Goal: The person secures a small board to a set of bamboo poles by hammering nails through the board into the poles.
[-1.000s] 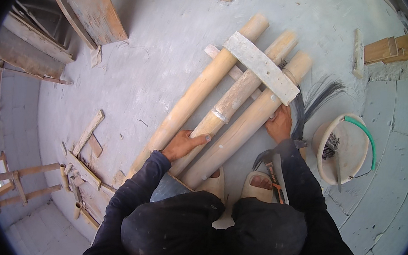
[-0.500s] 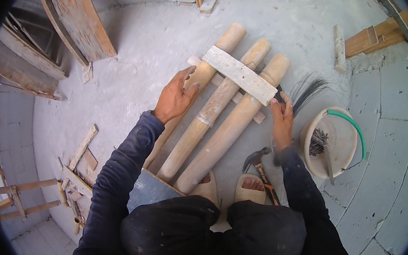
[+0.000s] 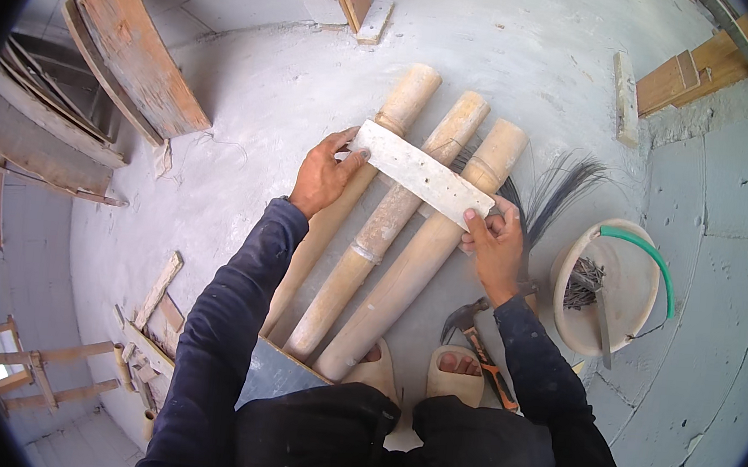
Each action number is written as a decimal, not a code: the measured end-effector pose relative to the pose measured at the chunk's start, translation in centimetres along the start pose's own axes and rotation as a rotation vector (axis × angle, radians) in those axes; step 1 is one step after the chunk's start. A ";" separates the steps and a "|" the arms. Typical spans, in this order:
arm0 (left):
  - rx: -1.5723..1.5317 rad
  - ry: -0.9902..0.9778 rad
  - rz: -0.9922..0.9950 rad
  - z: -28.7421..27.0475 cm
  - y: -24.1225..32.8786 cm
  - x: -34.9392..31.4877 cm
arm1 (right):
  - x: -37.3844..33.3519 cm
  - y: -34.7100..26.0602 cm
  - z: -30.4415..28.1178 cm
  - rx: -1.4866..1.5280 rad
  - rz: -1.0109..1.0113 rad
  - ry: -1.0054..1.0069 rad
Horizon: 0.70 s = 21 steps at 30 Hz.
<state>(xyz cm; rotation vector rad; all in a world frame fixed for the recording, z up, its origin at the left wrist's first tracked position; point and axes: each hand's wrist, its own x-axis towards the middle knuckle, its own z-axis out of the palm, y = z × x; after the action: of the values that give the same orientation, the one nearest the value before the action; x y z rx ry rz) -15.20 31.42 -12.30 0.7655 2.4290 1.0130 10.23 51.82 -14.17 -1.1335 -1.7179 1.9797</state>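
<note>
Three bamboo poles (image 3: 363, 250) lie side by side on the floor, their near ends against a blue-grey panel (image 3: 281, 375). Across their far part is a whitish wooden board (image 3: 422, 173) with small dark spots. My left hand (image 3: 323, 177) grips its left end, thumb on top. At the right end, my right hand (image 3: 494, 250) is closed on the board, thumb above and fingers beyond the edge. Whether the board rests on the poles or is slightly raised cannot be told. A claw hammer (image 3: 481, 352) lies near my right foot.
On the right stands a whitish bucket (image 3: 562, 306) with a green handle, holding nails (image 3: 583, 283) and a flat blade. Dark wires (image 3: 562, 193) fan out behind my right hand. Curved wooden forms (image 3: 136, 39) lean at the left; wood scraps (image 3: 156, 303) lie below them.
Both hands have closed on the board's ends; my left hand was open beside it before. The board has shifted slightly toward me along the poles. The whole view has also tilted a little.
</note>
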 end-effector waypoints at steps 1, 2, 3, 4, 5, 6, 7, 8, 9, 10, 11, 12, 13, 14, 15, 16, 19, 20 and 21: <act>0.004 0.027 0.017 0.6 0.4 1.2 | 1.0 -0.2 -0.2 0.036 -0.003 0.016; 0.008 0.053 0.034 0.9 0.6 2.3 | 1.9 -0.4 -0.4 0.034 -0.018 0.020; 0.015 0.059 0.036 1.3 0.7 3.0 | 2.5 -0.6 -0.7 0.026 -0.027 0.030; 0.024 0.063 0.038 1.6 0.8 3.6 | 3.1 -0.7 -0.9 0.019 -0.036 0.042; 0.033 0.067 0.042 1.7 0.9 3.9 | 3.6 -0.8 -1.0 0.042 -0.029 0.021; 0.026 0.059 0.026 1.9 0.6 3.9 | 3.6 -0.9 -1.0 0.047 -0.012 0.012; 0.021 0.051 0.011 2.0 0.4 3.8 | 3.5 -1.0 -1.0 0.054 0.005 0.004; 0.016 0.042 -0.003 2.0 0.2 3.7 | 3.4 -0.9 -1.0 0.062 0.021 -0.002; 0.014 0.043 -0.016 2.1 0.2 3.9 | 3.5 -1.2 -1.0 0.057 0.032 -0.001; 0.013 0.044 -0.029 2.0 0.2 4.1 | 3.5 -1.4 -0.7 0.053 0.043 0.001; 0.012 0.043 -0.042 1.8 0.2 4.2 | 3.5 -1.6 -0.4 0.048 0.055 0.005; -0.011 0.046 -0.042 1.7 0.0 4.3 | 3.6 -1.7 -0.2 0.034 0.052 0.001; -0.034 0.048 -0.043 1.4 -0.3 4.4 | 3.6 -1.8 0.0 0.019 0.049 -0.003; -0.058 0.050 -0.043 1.3 -0.5 4.5 | 3.7 -1.9 0.2 0.004 0.047 -0.005; -0.069 0.050 -0.045 1.1 -0.5 4.6 | 3.9 -2.0 0.2 0.011 0.044 -0.006; -0.042 0.045 -0.026 1.3 -0.4 4.9 | 3.9 -1.9 -0.1 -0.001 0.040 -0.001; 0.059 0.051 0.035 2.5 0.5 5.9 | 3.8 -2.3 -1.5 -0.051 0.045 0.013; 0.104 0.064 0.056 2.6 0.9 6.2 | 4.0 -2.7 -1.9 -0.079 0.063 0.017; 0.140 0.066 0.075 3.1 0.9 6.4 | 3.9 -2.9 -2.6 -0.113 0.091 0.029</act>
<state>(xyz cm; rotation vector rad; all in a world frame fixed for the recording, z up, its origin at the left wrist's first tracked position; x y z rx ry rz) -18.12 37.51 -14.59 0.8888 2.5674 0.9159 8.70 56.95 -12.93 -1.2929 -1.8142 1.9284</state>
